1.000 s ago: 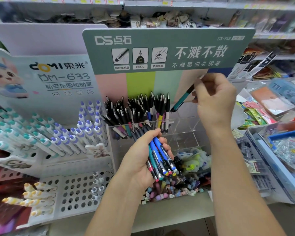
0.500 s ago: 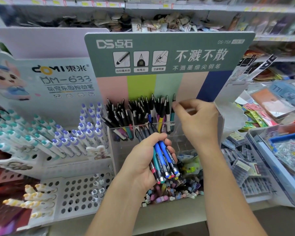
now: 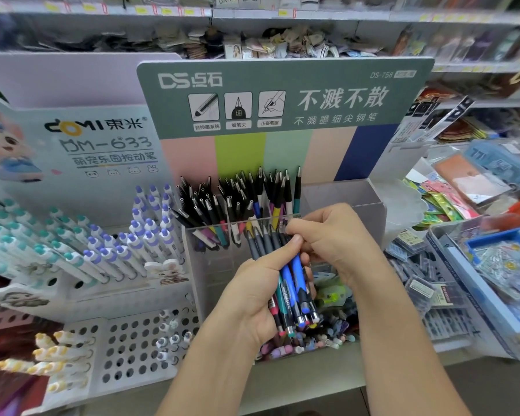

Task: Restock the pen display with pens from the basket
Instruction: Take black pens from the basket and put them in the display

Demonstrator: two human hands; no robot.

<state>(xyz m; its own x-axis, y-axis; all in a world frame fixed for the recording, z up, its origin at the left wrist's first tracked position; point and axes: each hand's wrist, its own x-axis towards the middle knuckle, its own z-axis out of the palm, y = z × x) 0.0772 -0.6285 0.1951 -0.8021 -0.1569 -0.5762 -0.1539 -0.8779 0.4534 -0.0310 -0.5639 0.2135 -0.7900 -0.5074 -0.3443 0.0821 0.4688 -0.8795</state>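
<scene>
My left hand (image 3: 252,295) grips a bundle of pens (image 3: 291,280) with blue, teal and red barrels, tips pointing up. My right hand (image 3: 333,235) has its fingers curled at the top of that bundle and pinches the dark tips of the pens there. Behind both hands stands the clear acrylic pen display (image 3: 370,205) with a green DS header card (image 3: 282,94). Its left compartments hold several black-tipped pens (image 3: 237,199) standing upright; a teal pen (image 3: 297,190) stands at the right end of that row. The right compartments look bare.
A white DOMI rack (image 3: 81,259) of blue and teal capped pens stands at left, with a perforated white tray (image 3: 126,349) below it. Small erasers and caps (image 3: 312,340) fill the bin under my hands. Packaged stationery in blue trays (image 3: 493,265) crowds the right.
My right hand put the teal pen into the display, then dropped down to the bundle in my left hand. The left hand kept hold of its pens.
</scene>
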